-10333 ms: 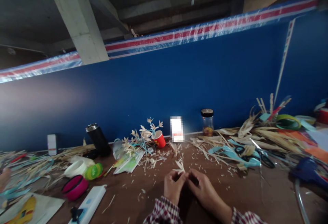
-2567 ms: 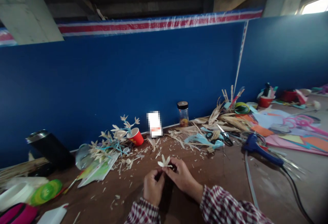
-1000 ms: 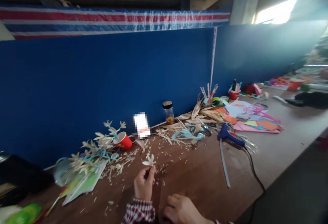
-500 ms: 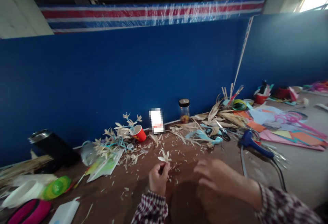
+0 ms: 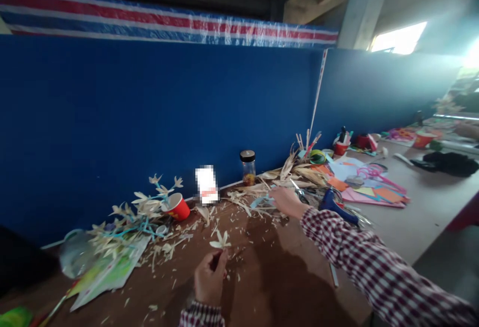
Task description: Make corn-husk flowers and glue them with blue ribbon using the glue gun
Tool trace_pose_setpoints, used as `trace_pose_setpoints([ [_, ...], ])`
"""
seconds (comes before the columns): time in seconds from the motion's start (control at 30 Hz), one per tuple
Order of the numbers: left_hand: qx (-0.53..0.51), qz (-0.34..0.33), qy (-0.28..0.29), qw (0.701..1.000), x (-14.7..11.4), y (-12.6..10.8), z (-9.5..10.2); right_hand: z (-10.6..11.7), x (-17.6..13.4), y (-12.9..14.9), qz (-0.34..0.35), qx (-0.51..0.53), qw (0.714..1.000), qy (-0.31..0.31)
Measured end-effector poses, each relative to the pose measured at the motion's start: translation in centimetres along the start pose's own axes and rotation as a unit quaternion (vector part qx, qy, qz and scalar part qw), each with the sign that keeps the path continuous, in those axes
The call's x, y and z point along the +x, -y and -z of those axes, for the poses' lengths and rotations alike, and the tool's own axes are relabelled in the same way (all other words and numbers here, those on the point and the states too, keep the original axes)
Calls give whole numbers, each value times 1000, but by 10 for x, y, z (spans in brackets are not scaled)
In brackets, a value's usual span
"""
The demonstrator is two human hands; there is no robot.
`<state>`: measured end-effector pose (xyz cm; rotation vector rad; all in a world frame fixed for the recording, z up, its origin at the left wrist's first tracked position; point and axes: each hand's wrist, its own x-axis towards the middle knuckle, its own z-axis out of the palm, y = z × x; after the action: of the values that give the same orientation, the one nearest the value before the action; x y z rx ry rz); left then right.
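Observation:
My left hand [image 5: 210, 277] pinches a small pale flower [image 5: 220, 241], seemingly made of dried husk, upright between thumb and forefinger. Stretched forward across the table, my right hand [image 5: 287, 201] is over light blue strips [image 5: 262, 200] among loose husk pieces. Its fingers point down and away, small and blurred, so whether they grip a strip does not show. Just right of that hand lie black-handled scissors [image 5: 301, 196], partly covered. More husk flowers [image 5: 140, 207] on blue stems lie at the left, some by a tipped red paper cup [image 5: 178, 206].
A dark-lidded jar [image 5: 247, 168] stands against the blue partition [image 5: 149, 107]. Beside my right sleeve lies a blue glue gun [image 5: 335, 207]. Dried husks [image 5: 295, 170] and coloured paper [image 5: 374, 195] spread at right. Shavings litter the brown tabletop [image 5: 239, 302]. A clear plastic container [image 5: 77, 252] stands left.
My right hand has moved forward to the blue strips and scissors. My left hand still holds the flower. The view has turned to the right, bringing more of the far table in.

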<state>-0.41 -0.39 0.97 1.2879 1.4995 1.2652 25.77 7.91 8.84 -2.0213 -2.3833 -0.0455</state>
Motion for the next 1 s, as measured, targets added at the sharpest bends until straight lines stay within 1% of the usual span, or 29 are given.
trace_pose_setpoints([
  [0.1, 10, -12, -11, 1000, 1, 1, 1, -8, 4, 6, 20, 45, 998, -34],
  [0.2, 0, -4, -1, 1000, 1, 2, 0, -5, 7, 4, 32, 91, 993, -68],
  [0.23, -2, -1, 0, 1000, 1, 2, -1, 0, 7, 3, 34, 106, 991, -77],
  [0.3, -3, -4, -15, 1000, 0, 2, -3, 15, 9, -3, 39, 137, 986, -91],
  [0.43, -4, -17, -48, 999, -1, 6, -7, 57, 10, -13, 59, 191, 973, -117],
  [0.5, -8, -15, -44, 999, -2, 7, -7, 73, 10, -17, 71, 192, 971, -121],
  [0.57, -9, -16, -35, 999, -2, 7, -5, 78, 8, -19, 69, 160, 979, -107],
  [0.63, 1, -18, -24, 1000, -2, 5, -2, 70, 6, -20, 50, 116, 989, -79],
  [0.73, 13, -9, -4, 1000, -3, -1, 2, 42, -1, -23, 13, 74, 997, -36],
  [0.83, 1, -2, 9, 1000, -3, -5, 2, 16, -8, -29, -16, 42, 999, 0],
  [0.9, -3, 2, 7, 1000, -2, -6, 1, 7, -12, -34, -19, 32, 999, 14],
  [1.0, 3, 6, 4, 1000, -1, -5, 0, 6, -15, -42, 2, 33, 999, 30],
])
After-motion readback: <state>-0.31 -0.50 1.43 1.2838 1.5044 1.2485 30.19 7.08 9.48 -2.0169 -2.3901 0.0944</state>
